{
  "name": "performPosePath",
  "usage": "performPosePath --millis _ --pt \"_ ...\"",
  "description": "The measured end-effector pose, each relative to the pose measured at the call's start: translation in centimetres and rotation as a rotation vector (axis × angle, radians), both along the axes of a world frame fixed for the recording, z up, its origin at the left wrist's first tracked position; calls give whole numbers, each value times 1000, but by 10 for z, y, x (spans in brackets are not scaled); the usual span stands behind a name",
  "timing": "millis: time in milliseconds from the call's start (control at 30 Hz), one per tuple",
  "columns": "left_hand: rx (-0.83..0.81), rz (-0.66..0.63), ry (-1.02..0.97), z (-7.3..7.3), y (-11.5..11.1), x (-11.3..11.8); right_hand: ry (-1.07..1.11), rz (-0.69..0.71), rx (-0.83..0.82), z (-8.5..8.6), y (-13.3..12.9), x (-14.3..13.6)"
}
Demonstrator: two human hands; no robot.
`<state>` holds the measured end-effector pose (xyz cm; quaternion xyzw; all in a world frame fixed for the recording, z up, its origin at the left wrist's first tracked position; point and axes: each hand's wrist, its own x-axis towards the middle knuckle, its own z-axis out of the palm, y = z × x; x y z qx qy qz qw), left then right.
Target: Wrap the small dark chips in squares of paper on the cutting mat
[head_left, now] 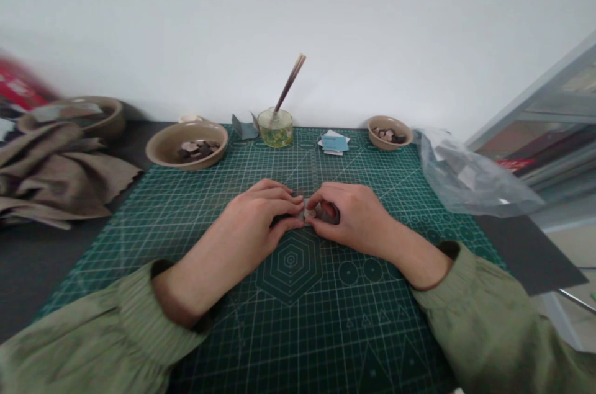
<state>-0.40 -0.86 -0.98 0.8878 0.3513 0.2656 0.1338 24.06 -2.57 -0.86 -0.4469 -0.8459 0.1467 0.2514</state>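
Presently, right hand (356, 214) pinches 1 small pale piece (309, 213) over the middle of the green cutting mat (288, 335), left hand (256, 214) just beside it, its own hold not discernible; for good control, judged best: light pinch, both hands low and steady.

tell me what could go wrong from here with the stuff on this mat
The small piece pinched by the right hand, close against the left hand, might slip, being partly hidden. The thin sticks lean high above the glass container and could tip it if knocked. The right sleeve might snag the plastic bag beside the mat.
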Motion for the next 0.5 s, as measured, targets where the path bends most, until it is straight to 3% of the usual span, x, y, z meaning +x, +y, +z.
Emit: performPosePath --millis 500 --pt "18 -4 41 0 1 0 -34 -57 36 -2 0 1"
